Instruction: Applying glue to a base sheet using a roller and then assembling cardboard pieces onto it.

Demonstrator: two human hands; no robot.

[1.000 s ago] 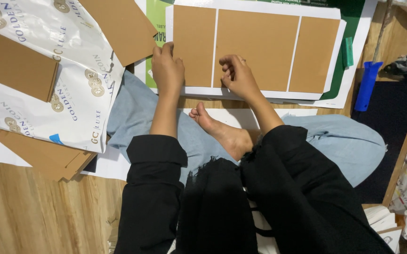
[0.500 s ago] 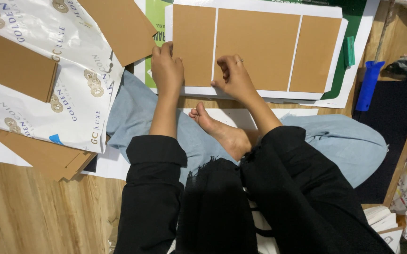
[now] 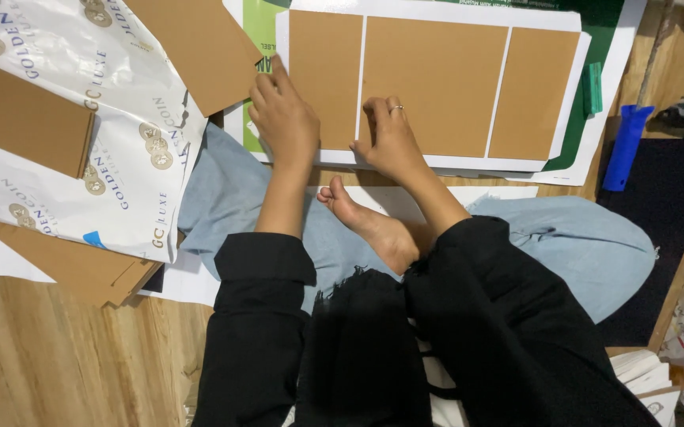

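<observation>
Both hands, left hand (image 3: 285,119) and right hand (image 3: 389,142), press flat, holding nothing, on the white sheet (image 3: 437,162) with stiff, light brown cards (image 3: 433,79) mid-frame; lift by edges.

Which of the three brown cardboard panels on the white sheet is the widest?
The middle brown cardboard panel: clearly broader than the narrow left panel under the left hand and the right panel.

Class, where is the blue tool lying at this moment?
In the head view the blue tool lies on the person's right, just past the white sheet with three brown panels, at the edge of a dark mat.
</observation>
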